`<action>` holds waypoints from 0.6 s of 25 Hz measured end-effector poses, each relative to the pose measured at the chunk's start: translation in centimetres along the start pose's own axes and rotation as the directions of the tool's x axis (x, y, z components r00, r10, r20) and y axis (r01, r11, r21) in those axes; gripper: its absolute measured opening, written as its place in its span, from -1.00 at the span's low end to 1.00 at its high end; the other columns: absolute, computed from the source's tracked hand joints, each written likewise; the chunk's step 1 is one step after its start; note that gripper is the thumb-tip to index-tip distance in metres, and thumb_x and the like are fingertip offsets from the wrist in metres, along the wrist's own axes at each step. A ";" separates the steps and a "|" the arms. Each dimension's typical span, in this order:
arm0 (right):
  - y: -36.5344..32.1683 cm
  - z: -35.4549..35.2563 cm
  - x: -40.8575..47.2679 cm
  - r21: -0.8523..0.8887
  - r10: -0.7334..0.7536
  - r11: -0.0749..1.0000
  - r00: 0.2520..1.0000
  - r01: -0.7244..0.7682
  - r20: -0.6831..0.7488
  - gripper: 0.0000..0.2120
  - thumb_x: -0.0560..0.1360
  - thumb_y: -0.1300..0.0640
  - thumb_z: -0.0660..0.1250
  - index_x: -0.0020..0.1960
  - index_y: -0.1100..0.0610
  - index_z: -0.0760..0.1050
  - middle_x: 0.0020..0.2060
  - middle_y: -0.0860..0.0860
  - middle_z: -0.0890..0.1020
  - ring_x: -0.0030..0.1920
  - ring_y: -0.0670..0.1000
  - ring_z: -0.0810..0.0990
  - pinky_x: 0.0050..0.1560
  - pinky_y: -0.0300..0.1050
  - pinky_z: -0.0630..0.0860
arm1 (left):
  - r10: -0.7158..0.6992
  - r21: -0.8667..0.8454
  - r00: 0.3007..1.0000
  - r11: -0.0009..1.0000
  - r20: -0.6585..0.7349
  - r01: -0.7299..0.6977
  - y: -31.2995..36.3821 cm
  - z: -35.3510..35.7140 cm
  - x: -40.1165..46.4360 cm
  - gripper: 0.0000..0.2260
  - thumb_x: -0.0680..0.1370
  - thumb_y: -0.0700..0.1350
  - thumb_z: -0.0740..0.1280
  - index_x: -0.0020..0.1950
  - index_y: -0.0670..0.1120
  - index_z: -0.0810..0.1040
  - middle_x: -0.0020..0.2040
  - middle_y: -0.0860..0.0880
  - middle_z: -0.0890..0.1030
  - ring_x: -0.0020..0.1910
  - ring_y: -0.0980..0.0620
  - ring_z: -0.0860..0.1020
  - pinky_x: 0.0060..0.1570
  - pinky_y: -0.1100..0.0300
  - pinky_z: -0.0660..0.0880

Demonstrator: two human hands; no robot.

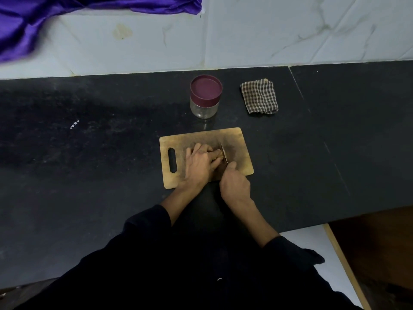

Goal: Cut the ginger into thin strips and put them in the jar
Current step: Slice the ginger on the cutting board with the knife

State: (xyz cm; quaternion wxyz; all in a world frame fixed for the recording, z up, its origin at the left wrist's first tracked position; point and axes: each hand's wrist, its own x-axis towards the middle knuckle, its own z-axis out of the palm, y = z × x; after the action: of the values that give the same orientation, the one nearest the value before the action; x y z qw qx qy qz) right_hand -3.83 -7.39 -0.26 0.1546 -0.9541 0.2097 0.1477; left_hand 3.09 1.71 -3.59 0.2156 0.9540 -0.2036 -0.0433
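Head view: cutting step in hand. Left hand (199, 163) lies on the wooden board (242, 153), fingers bent down onto the ginger (220, 155), pinning it mid-board. Right hand (234, 183) is clamped round a knife (224, 154) handle, blade just right of the left fingertips. Ginger mostly hidden, so I cannot tell how much is cut. Jar (205, 98) stands beyond the board on the black counter (89, 142), maroon lid on; checked cloth (259, 96) to its right. Next, I reckon: thin even cuts, fingertips tucked; jar needs opening before any transfer.
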 end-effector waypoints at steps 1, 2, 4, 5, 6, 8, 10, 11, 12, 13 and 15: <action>0.3 0.2 -0.6 -0.013 0.001 1.000 1.000 -0.001 0.005 -0.85 0.67 0.20 0.05 0.20 0.21 0.30 0.05 0.17 0.64 0.02 0.18 0.66 -0.17 -0.05 0.40 | -0.002 0.000 1.000 1.000 0.004 0.002 0.0 0.0 0.0 -0.72 0.60 0.03 0.24 0.29 0.05 0.55 0.16 0.01 0.55 0.16 -0.02 0.40 0.14 0.03 0.28; 0.6 0.3 -0.9 -0.020 0.001 1.000 1.000 -0.001 0.012 -0.84 0.66 0.21 0.04 0.21 0.21 0.30 0.06 0.18 0.63 0.04 0.19 0.65 -0.17 -0.05 0.37 | -0.002 -0.002 1.000 1.000 0.003 0.002 0.0 0.0 0.0 -0.71 0.60 0.03 0.24 0.29 0.05 0.55 0.17 0.01 0.55 0.17 -0.02 0.39 0.14 0.03 0.27; 0.6 -0.1 -0.7 -0.009 0.011 1.000 1.000 -0.011 0.025 -0.83 0.66 0.21 0.05 0.21 0.22 0.31 0.07 0.19 0.63 0.06 0.19 0.64 -0.16 -0.03 0.38 | 0.003 -0.013 1.000 1.000 -0.004 -0.003 0.1 -0.1 -0.1 -0.72 0.59 0.02 0.26 0.28 0.04 0.56 0.17 0.00 0.56 0.17 -0.02 0.40 0.13 0.03 0.26; 0.3 -0.4 -0.1 0.006 0.016 1.000 0.999 -0.016 0.028 -0.83 0.66 0.21 0.06 0.20 0.21 0.32 0.06 0.18 0.63 0.05 0.19 0.64 -0.15 -0.03 0.40 | 0.004 -0.021 1.000 1.000 -0.002 -0.004 0.0 -0.1 0.0 -0.72 0.59 0.02 0.26 0.28 0.04 0.56 0.16 0.00 0.56 0.17 -0.02 0.40 0.13 0.02 0.26; 0.0 -0.6 0.6 0.024 0.016 1.000 0.999 -0.017 0.031 -0.83 0.66 0.20 0.07 0.20 0.22 0.33 0.05 0.18 0.63 0.05 0.18 0.64 -0.14 -0.03 0.43 | 0.001 -0.025 1.000 1.000 -0.001 -0.001 0.0 -0.1 0.0 -0.72 0.59 0.02 0.26 0.27 0.05 0.56 0.16 0.00 0.56 0.16 -0.02 0.40 0.13 0.02 0.26; -0.4 -1.1 1.5 0.064 0.010 0.998 0.999 -0.013 0.042 -0.83 0.66 0.18 0.09 0.19 0.22 0.35 0.05 0.18 0.64 0.05 0.17 0.64 -0.12 -0.03 0.46 | -0.015 -0.022 1.000 1.000 -0.003 0.015 0.1 0.0 -0.1 -0.73 0.60 0.04 0.25 0.27 0.07 0.56 0.15 0.02 0.56 0.15 0.00 0.39 0.13 0.03 0.26; -0.3 -1.1 1.3 0.084 0.006 0.996 0.998 -0.011 0.055 -0.84 0.65 0.19 0.08 0.18 0.22 0.35 0.07 0.18 0.63 0.06 0.18 0.63 -0.11 -0.02 0.44 | -0.029 -0.024 1.000 0.999 -0.008 0.029 0.1 0.0 -0.1 -0.72 0.60 0.05 0.24 0.27 0.07 0.56 0.15 0.03 0.56 0.15 0.02 0.39 0.12 0.05 0.25; 0.1 -1.1 0.8 0.083 0.006 0.996 0.998 -0.011 0.069 -0.84 0.65 0.21 0.07 0.17 0.22 0.34 0.08 0.19 0.62 0.08 0.20 0.62 -0.09 0.00 0.43 | -0.034 -0.026 0.999 0.999 -0.011 0.034 0.1 0.0 -0.1 -0.72 0.60 0.05 0.24 0.28 0.07 0.56 0.15 0.03 0.56 0.15 0.02 0.39 0.12 0.05 0.25; 0.7 -0.9 0.2 0.078 0.011 0.997 0.996 -0.018 0.089 -0.85 0.64 0.23 0.06 0.17 0.22 0.33 0.09 0.20 0.61 0.10 0.22 0.61 -0.06 0.03 0.42 | -0.039 -0.029 0.999 0.999 -0.009 0.038 0.0 0.1 0.0 -0.71 0.59 0.06 0.24 0.28 0.06 0.56 0.15 0.04 0.56 0.15 0.02 0.39 0.12 0.06 0.25; 1.3 -0.8 -0.5 0.070 0.015 0.997 0.993 -0.023 0.114 -0.85 0.63 0.25 0.05 0.16 0.22 0.33 0.10 0.21 0.59 0.11 0.24 0.59 -0.05 0.05 0.41 | -0.040 -0.027 0.999 0.999 -0.007 0.040 -0.1 0.2 0.1 -0.71 0.59 0.06 0.25 0.28 0.06 0.55 0.16 0.04 0.56 0.15 0.02 0.39 0.11 0.06 0.25; 2.4 -0.9 -1.2 0.068 0.013 0.997 0.986 -0.025 0.164 -0.84 0.62 0.25 0.05 0.15 0.22 0.33 0.11 0.21 0.58 0.12 0.26 0.57 -0.02 0.06 0.40 | -0.030 -0.014 1.000 0.999 -0.008 0.029 -0.3 0.3 0.1 -0.70 0.59 0.06 0.25 0.29 0.07 0.55 0.15 0.05 0.57 0.14 0.03 0.39 0.10 0.07 0.24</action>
State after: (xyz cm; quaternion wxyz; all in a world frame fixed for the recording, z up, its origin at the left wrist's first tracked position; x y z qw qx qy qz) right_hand -5.74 -9.41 0.39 0.2033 -0.9307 0.2104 0.2197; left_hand 3.23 1.82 -3.94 0.2222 0.9556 -0.1884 -0.0440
